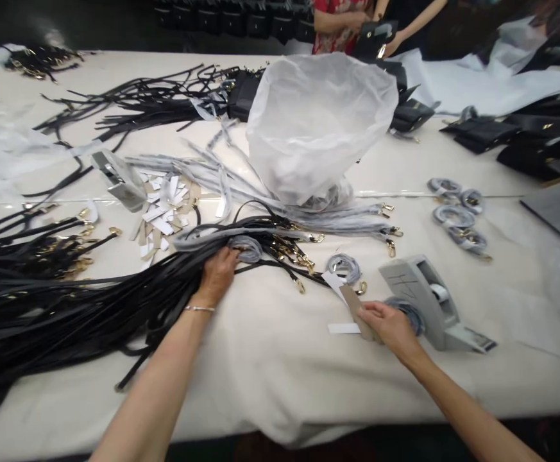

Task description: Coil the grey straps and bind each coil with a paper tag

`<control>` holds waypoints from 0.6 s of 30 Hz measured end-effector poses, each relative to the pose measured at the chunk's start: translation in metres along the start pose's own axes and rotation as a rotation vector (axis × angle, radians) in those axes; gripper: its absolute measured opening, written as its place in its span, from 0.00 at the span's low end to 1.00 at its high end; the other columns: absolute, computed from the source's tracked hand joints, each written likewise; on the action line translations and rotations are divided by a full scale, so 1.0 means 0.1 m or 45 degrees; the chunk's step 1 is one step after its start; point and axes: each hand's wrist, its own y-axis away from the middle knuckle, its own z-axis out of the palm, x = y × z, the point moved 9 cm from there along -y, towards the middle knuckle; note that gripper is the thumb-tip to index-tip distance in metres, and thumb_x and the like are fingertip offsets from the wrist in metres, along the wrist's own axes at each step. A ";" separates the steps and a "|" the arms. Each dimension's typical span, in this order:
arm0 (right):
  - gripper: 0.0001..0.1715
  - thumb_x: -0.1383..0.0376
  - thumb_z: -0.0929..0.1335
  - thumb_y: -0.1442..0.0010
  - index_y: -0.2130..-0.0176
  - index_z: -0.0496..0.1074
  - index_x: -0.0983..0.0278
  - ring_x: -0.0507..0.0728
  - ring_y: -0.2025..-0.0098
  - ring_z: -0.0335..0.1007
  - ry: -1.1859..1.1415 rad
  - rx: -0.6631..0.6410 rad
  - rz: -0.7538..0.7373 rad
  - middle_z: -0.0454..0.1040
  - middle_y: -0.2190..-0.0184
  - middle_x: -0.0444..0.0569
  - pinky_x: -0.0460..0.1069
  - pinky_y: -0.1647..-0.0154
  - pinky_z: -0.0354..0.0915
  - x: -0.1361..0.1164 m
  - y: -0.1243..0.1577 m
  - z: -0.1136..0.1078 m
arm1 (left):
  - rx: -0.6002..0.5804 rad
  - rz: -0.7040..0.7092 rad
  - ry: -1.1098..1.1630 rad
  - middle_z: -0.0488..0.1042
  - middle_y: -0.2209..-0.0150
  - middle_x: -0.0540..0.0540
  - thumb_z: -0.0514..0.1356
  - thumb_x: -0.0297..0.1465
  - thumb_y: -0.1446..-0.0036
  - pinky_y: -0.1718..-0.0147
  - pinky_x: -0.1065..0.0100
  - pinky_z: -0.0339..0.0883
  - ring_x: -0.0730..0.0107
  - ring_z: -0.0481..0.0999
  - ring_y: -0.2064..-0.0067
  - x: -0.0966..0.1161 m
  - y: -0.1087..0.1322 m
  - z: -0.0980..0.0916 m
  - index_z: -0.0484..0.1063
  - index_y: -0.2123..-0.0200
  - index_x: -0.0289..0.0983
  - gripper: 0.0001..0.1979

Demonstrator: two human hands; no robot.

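Observation:
My left hand (218,273) has its fingers closed at a coiled, plastic-wrapped strap (247,249), over a large pile of black straps (116,308) with gold clasps. My right hand (390,324) pinches a brown card strip (354,305). White card strips (343,328) lie beside it. Just beyond that hand sits a wrapped coil (344,267), and another coil (407,313) is partly hidden behind the hand, against a grey tape dispenser (424,298). Long wrapped straps (337,221) stretch across the table behind the black pile.
A big translucent plastic bag (321,122) stands mid-table. Left of it are a second tape dispenser (120,179) and scattered card strips (161,212). Several wrapped coils (454,217) lie at right. Black bags (539,135) sit farther back. People's arms (419,25) show across the table.

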 end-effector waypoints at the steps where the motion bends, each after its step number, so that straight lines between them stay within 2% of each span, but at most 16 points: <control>1: 0.23 0.48 0.72 0.60 0.69 0.78 0.63 0.62 0.71 0.77 0.001 -0.010 0.028 0.82 0.73 0.49 0.50 0.72 0.69 0.01 -0.02 0.02 | -0.018 -0.037 -0.024 0.75 0.62 0.39 0.49 0.36 0.31 0.62 0.63 0.65 0.58 0.74 0.61 -0.20 -0.09 0.01 0.76 0.54 0.35 0.18; 4: 0.21 0.48 0.73 0.58 0.71 0.76 0.62 0.60 0.72 0.75 0.008 -0.040 0.089 0.81 0.74 0.48 0.49 0.74 0.65 0.04 -0.04 0.06 | -0.045 -0.118 -0.068 0.74 0.59 0.39 0.50 0.38 0.32 0.62 0.61 0.65 0.59 0.72 0.62 -0.61 -0.26 -0.02 0.75 0.52 0.35 0.18; 7: 0.20 0.48 0.73 0.56 0.73 0.74 0.61 0.59 0.73 0.74 0.077 -0.062 0.066 0.80 0.74 0.47 0.49 0.73 0.63 0.01 -0.04 0.06 | -0.090 -0.168 -0.066 0.73 0.58 0.41 0.51 0.37 0.33 0.62 0.62 0.65 0.61 0.71 0.64 -0.65 -0.24 -0.12 0.75 0.53 0.36 0.17; 10: 0.19 0.48 0.72 0.56 0.71 0.77 0.61 0.60 0.70 0.74 0.101 -0.076 -0.018 0.81 0.72 0.46 0.50 0.70 0.64 -0.12 -0.05 0.01 | -0.150 -0.189 0.014 0.72 0.60 0.41 0.52 0.36 0.34 0.63 0.62 0.65 0.61 0.70 0.65 -0.33 0.00 -0.28 0.75 0.55 0.36 0.14; 14: 0.19 0.51 0.70 0.54 0.66 0.80 0.60 0.62 0.65 0.75 0.137 -0.064 -0.125 0.81 0.69 0.47 0.51 0.65 0.65 -0.32 -0.06 -0.17 | -0.204 -0.199 0.246 0.72 0.61 0.42 0.52 0.33 0.35 0.61 0.62 0.66 0.60 0.71 0.62 0.41 0.48 -0.52 0.74 0.54 0.38 0.13; 16: 0.19 0.51 0.69 0.52 0.64 0.81 0.59 0.63 0.63 0.75 0.188 -0.021 -0.177 0.82 0.66 0.47 0.52 0.62 0.65 -0.41 -0.03 -0.27 | -0.169 -0.336 0.515 0.71 0.62 0.43 0.53 0.32 0.35 0.58 0.61 0.67 0.61 0.72 0.61 0.70 0.71 -0.64 0.74 0.55 0.38 0.12; 18: 0.18 0.51 0.69 0.51 0.64 0.81 0.58 0.64 0.61 0.75 0.246 0.040 -0.258 0.82 0.65 0.48 0.53 0.61 0.64 -0.50 0.02 -0.34 | -0.142 -0.544 0.853 0.69 0.64 0.46 0.54 0.34 0.37 0.60 0.63 0.68 0.65 0.72 0.63 0.90 0.90 -0.70 0.75 0.57 0.38 0.12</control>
